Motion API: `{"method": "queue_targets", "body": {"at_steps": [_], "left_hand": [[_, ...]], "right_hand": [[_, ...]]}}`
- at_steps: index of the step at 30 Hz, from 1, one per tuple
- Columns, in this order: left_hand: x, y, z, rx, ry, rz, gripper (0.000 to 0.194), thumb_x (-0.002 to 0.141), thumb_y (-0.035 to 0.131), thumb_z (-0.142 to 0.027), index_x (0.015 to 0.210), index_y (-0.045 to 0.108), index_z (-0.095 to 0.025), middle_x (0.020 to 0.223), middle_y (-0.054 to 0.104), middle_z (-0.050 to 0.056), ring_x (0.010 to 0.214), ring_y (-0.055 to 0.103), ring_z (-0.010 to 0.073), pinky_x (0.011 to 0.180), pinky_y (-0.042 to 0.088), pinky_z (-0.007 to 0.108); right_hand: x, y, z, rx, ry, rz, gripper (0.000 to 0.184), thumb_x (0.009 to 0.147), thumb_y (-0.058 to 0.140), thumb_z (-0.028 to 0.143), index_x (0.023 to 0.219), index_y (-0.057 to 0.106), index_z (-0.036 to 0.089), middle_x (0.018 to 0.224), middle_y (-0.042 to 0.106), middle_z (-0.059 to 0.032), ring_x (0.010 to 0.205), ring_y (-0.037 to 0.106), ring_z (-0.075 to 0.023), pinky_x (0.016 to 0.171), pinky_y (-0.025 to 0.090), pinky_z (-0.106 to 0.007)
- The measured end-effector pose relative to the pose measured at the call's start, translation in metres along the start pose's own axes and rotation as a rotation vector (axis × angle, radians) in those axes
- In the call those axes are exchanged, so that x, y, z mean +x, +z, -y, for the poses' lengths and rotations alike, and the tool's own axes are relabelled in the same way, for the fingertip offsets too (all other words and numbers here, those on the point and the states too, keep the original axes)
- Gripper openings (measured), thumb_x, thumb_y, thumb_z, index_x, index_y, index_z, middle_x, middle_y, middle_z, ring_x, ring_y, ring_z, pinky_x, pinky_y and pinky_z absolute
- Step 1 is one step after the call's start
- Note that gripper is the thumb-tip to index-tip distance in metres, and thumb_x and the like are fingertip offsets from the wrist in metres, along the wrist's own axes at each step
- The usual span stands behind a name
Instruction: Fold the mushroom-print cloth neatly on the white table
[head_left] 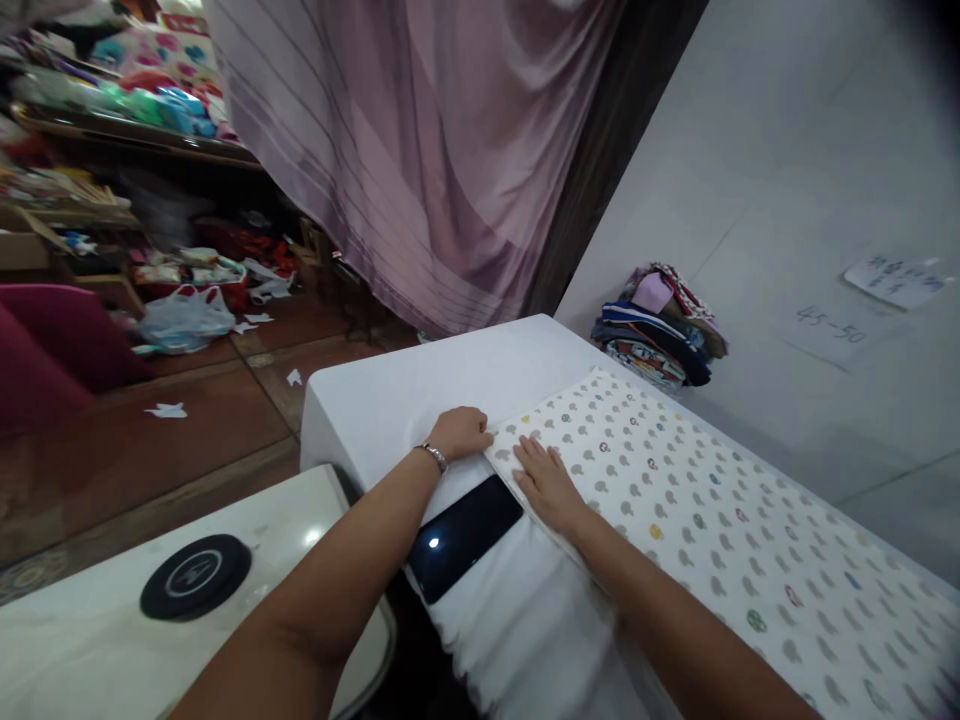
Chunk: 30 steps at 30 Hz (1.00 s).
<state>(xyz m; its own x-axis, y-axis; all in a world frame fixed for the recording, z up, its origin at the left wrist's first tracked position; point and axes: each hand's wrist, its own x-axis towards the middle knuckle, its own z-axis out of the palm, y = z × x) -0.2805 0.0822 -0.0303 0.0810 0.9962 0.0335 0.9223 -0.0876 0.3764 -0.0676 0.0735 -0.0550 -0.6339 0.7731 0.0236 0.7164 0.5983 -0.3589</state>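
A white cloth printed with small grey shapes and a few coloured ones lies spread over a white-covered table. My left hand, with a metal bracelet at the wrist, is closed on the cloth's near left corner, fingers pinched together. Flat on the same cloth, just right of that corner, rests my right hand with its fingers extended. Between my forearms, a glossy dark rectangular thing like a phone lies on the white cover, one end beside the cloth's edge.
A white side table at lower left bears a round black object. Folded clothes are stacked by the wall. A pink curtain hangs behind. Plastic bags and paper scraps lie on the tiled floor.
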Motion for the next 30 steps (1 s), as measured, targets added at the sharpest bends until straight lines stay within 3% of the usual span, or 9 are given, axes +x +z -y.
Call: {"method": "queue_targets", "body": {"at_steps": [4,7,10,14,18,24,30], "left_hand": [[0.000,0.000,0.001,-0.022,0.008,-0.017,0.020,0.073,0.051,-0.036,0.071,0.063,-0.020,0.084,0.067,0.004,0.080,0.058,0.0191,0.063,0.038,0.028],[0.001,0.001,0.003,-0.039,0.002,-0.017,0.021,0.073,0.052,-0.037,0.071,0.064,-0.020,0.082,0.067,0.003,0.078,0.058,0.0180,0.062,0.037,0.027],[0.003,0.001,0.005,-0.061,-0.002,-0.009,0.021,0.073,0.054,-0.038,0.071,0.064,-0.020,0.079,0.067,0.002,0.075,0.058,0.0163,0.060,0.036,0.025],[0.005,0.003,0.010,-0.093,0.018,0.000,0.024,0.075,0.055,-0.041,0.073,0.065,-0.020,0.078,0.067,0.000,0.074,0.057,0.0144,0.060,0.036,0.023],[0.004,0.004,0.011,-0.112,0.033,-0.005,0.026,0.076,0.055,-0.043,0.075,0.066,-0.019,0.076,0.066,-0.001,0.073,0.057,0.0131,0.060,0.036,0.022],[-0.004,-0.001,0.007,-0.084,0.068,-0.024,0.024,0.074,0.060,-0.041,0.080,0.066,-0.018,0.082,0.066,-0.001,0.074,0.057,0.0130,0.062,0.039,0.021],[-0.034,-0.009,-0.006,-0.005,0.188,-0.093,0.024,0.079,0.057,-0.030,0.100,0.065,-0.022,0.106,0.061,0.001,0.091,0.057,0.0141,0.077,0.041,0.023]], "right_hand": [[-0.010,0.004,0.000,0.104,-0.009,-0.061,0.048,0.095,0.028,0.038,0.140,0.036,0.023,0.149,0.026,-0.0056,0.139,0.016,-0.0202,0.111,0.013,-0.047],[-0.025,0.006,-0.004,0.163,-0.091,-0.096,0.044,0.094,0.033,0.037,0.135,0.044,0.024,0.144,0.037,-0.0055,0.136,0.025,-0.0212,0.110,0.020,-0.047],[-0.050,0.006,-0.003,0.187,-0.132,-0.229,0.040,0.093,0.039,0.035,0.129,0.052,0.025,0.135,0.048,-0.0070,0.129,0.037,-0.0230,0.106,0.031,-0.047],[-0.087,0.003,0.003,0.105,-0.114,-0.320,0.030,0.090,0.045,0.028,0.114,0.061,0.023,0.112,0.060,-0.0085,0.106,0.053,-0.0228,0.093,0.042,-0.041],[-0.109,0.002,0.011,0.013,-0.033,-0.314,0.026,0.090,0.042,0.024,0.104,0.064,0.022,0.093,0.060,-0.0070,0.089,0.053,-0.0201,0.080,0.045,-0.033],[-0.106,0.004,0.022,-0.075,0.050,-0.303,0.026,0.091,0.041,0.023,0.099,0.066,0.021,0.087,0.058,-0.0054,0.084,0.052,-0.0173,0.075,0.042,-0.026],[-0.097,0.005,0.025,-0.120,0.107,-0.290,0.024,0.090,0.044,0.025,0.100,0.066,0.024,0.086,0.057,-0.0032,0.082,0.053,-0.0156,0.072,0.039,-0.023]]}}
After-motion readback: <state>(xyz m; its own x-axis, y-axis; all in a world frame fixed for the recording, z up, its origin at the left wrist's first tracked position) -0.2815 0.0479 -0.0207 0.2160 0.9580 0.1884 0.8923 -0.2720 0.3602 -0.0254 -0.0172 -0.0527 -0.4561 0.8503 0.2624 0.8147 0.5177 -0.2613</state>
